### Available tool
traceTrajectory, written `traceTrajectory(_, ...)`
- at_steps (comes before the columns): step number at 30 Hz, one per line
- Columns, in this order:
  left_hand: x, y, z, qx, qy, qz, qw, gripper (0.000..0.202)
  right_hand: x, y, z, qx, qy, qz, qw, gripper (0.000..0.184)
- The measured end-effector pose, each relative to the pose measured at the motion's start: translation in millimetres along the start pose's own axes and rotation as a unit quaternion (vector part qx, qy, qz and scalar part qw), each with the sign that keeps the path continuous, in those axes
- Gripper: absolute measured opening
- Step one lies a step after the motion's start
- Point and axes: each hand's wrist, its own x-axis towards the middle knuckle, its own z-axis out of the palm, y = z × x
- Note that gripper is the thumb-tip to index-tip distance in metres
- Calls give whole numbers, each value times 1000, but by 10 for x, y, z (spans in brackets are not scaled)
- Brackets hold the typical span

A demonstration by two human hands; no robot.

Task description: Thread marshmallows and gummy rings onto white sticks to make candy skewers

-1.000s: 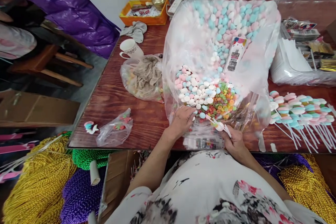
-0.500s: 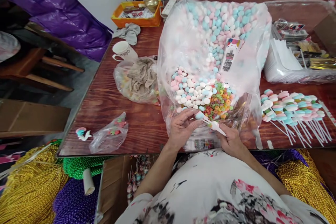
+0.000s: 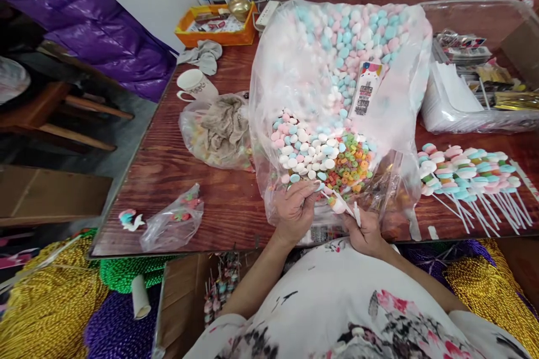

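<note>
My left hand is closed in a pinch, with a small pale blue candy at its fingertips. My right hand is wrapped round white sticks; one carries a pale candy and orange-green ring candies near its upper part. The stick tips point up and left toward my left fingertips. Just beyond both hands, loose pink, white and blue candies lie beside a heap of colourful ring candies at the mouth of a big clear bag.
Threaded candy sticks lie in a row at right, below a clear plastic bin of packaging. On the left are a mug, a bag with a crumpled cloth, a small clear bag and an orange tray.
My right hand has turned the sticks to a steeper slant, and the candies on them have shifted left and slightly down. My left hand has moved slightly right and down. The view has shifted slightly.
</note>
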Motion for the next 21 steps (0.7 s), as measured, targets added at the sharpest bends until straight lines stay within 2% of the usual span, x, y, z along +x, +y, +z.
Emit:
traceTrajectory(4,31,63,108,-72,34,-45,996,23,-10,20,76,20,-17,9,1000,17)
traceTrajectory(6,42,96,164,-114,33,-63,991,21,-10,18,118,36,-30,24,999,18)
traceTrajectory(10,32,132,201,-124,1,-40,992,27,-7,1,161,63,-11,60,996,26)
traceTrajectory(14,26,128,130,-88,-48,9,995,30,16,-8,110,71,24,69,995,28)
traceTrajectory(16,31,116,79,-74,-73,8,995,29,38,-3,51,50,26,60,997,26)
traceTrajectory(21,37,103,24,-102,-93,-89,986,39,48,35,-83,3,8,72,997,19)
